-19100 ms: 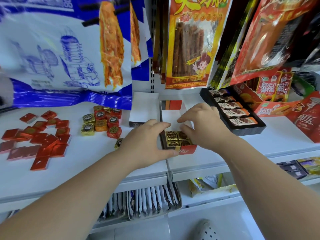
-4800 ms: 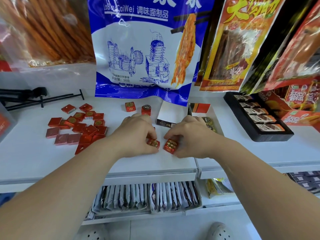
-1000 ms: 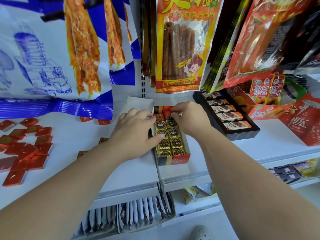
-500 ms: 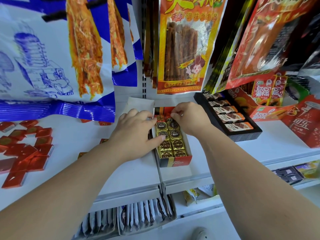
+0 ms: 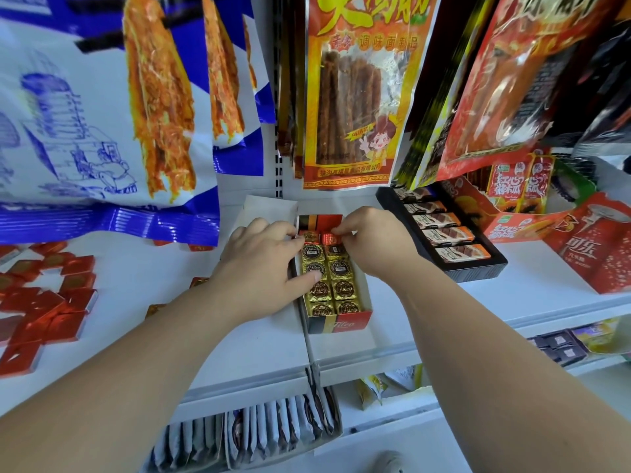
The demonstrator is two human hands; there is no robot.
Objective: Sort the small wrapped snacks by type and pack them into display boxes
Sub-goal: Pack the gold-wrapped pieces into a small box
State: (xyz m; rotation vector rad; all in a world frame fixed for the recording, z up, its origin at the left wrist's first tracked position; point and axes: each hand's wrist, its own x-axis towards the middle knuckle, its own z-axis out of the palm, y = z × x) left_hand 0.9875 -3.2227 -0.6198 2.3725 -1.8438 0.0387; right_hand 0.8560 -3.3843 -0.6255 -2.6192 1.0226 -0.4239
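Below the shelf edge, nearest the camera: trays of thin sachets (image 5: 273, 435) standing on edge on a lower shelf.

On the white shelf (image 5: 259, 349) above: a red-and-black display box (image 5: 338, 324) set lengthwise, short front wall toward the camera, marked "Tileo". Inside it are gold-wrapped snacks (image 5: 333, 290) in two columns, faces up, packed edge to edge.

Left hand (image 5: 263, 271): palm down over the box's left wall. The thumb is stretched out, its tip resting on a gold piece in the left column. The fingers are bent and close together, tips at the far-left gold piece. Grip or mere press: cannot tell.

Right hand (image 5: 375, 244): over the box's right wall at the far end. Thumb and forefinger pinch a red-wrapped snack (image 5: 330, 238) in the far row, right column, just in front of the box's back flap. The other fingers are curled under.

Left of the box, well apart: loose red flat squares (image 5: 44, 312) scattered on the shelf, with a few more pieces near the left forearm.

Behind the left hand, just beside the display box: a white carton (image 5: 269, 206), open at the top.

Right of the box: a black tray (image 5: 444, 230) of wrapped bars in a single row.

Far, hanging over the shelf: a blue-and-white bag (image 5: 102, 114) and an orange bag (image 5: 355, 97) of brown sticks.
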